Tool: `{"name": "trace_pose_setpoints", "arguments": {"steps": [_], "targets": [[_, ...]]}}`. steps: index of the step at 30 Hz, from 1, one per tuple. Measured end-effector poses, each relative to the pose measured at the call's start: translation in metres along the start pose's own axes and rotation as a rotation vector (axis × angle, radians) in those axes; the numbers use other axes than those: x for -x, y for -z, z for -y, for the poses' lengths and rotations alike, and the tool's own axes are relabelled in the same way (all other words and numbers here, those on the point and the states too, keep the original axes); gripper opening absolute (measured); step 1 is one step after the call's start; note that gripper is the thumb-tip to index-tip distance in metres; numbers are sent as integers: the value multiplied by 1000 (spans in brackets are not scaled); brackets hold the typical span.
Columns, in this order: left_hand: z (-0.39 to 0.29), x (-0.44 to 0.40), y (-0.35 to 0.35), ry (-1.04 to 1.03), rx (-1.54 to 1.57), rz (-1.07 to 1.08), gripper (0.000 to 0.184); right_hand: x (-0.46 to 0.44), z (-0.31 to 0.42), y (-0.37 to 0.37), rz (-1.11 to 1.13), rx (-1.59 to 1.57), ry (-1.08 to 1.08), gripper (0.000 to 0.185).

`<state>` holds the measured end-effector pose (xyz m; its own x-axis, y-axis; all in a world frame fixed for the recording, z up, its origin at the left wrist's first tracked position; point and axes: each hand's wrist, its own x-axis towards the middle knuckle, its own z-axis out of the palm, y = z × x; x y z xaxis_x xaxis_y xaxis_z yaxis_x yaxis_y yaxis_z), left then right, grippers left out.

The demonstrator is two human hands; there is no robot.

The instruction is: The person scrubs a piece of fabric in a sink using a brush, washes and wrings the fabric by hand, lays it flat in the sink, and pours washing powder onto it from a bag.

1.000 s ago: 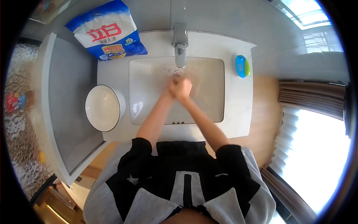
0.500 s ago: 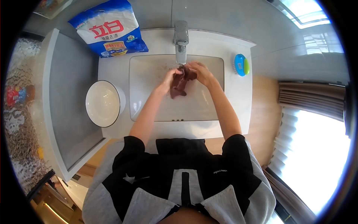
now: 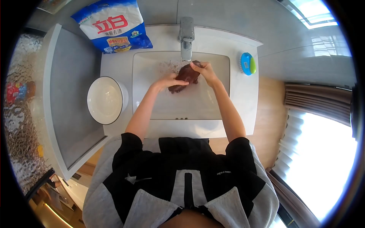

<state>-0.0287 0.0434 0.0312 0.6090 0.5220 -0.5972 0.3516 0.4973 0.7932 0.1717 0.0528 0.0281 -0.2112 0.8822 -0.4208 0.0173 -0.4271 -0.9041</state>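
A wet, dark reddish-brown cloth (image 3: pixel 184 77) is stretched slantwise between my hands, inside the white sink (image 3: pixel 159 106) and just below the faucet (image 3: pixel 186 36). My left hand (image 3: pixel 169 81) grips its lower left part, with the thumb lying over the top. At the upper right end, my right hand (image 3: pixel 205 71) pinches the cloth between thumb and fingers. Splashes and small bubbles show in the basin to the left of the faucet. The cloth's exact kind cannot be made out.
On the counter's left stands a white basin (image 3: pixel 105 100) with a dark rim. Behind it leans a blue and white bag of laundry powder (image 3: pixel 118 28). A blue and green scrub brush (image 3: pixel 247 64) lies at the right. A grey panel (image 3: pixel 76 91) borders the left side.
The cloth has gone from hanging bunched under the faucet to being spread slantwise. My left hand has moved down and left; my right hand stays near the faucet.
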Motion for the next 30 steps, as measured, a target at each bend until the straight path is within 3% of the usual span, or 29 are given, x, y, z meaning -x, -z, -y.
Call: {"name": "trace_pose_setpoints", "arguments": {"steps": [3,5,7,9,12,13,15,17,19,21,23,25,26,29,30], "targets": [[11,8,-2,72,-52,-61,64,-5,-3,-2,-234,-240,99,35],[27,5,-1,119,132,-139,71,-17,-9,9,-388,-351,73,37],[25,14,-7,91,271,-328,74,-23,-12,15,-512,-158,160,39],[40,3,-8,-28,501,-343,70,-36,-34,22,-590,84,306,38],[55,-19,-15,-194,834,-432,62,-7,-26,-24,-541,298,270,38],[51,-24,-19,-138,902,-457,58,3,-29,-45,-482,292,221,37],[41,-33,-27,-26,1037,-510,50,17,-39,-87,-410,447,339,32],[42,-45,-39,6,1101,-539,44,14,-41,-106,-594,749,479,31],[40,-57,-44,22,1159,-577,38,-11,-38,-94,-724,605,228,30],[35,-55,-43,19,1084,-556,27,-24,-31,-79,-669,364,-90,28],[20,-50,-32,137,992,-693,27,-18,-34,-94,-674,416,-4,30],[38,-54,-17,-21,1134,-443,28,5,-20,-117,-674,452,103,32],[52,-55,-16,-88,1203,-315,29,7,-15,-118,-645,515,72,33],[23,-46,-33,127,1052,-383,30,-32,-30,-90,-778,600,-125,35],[25,-31,-29,101,960,-141,29,-36,-24,-81,-746,549,-238,37]]}}
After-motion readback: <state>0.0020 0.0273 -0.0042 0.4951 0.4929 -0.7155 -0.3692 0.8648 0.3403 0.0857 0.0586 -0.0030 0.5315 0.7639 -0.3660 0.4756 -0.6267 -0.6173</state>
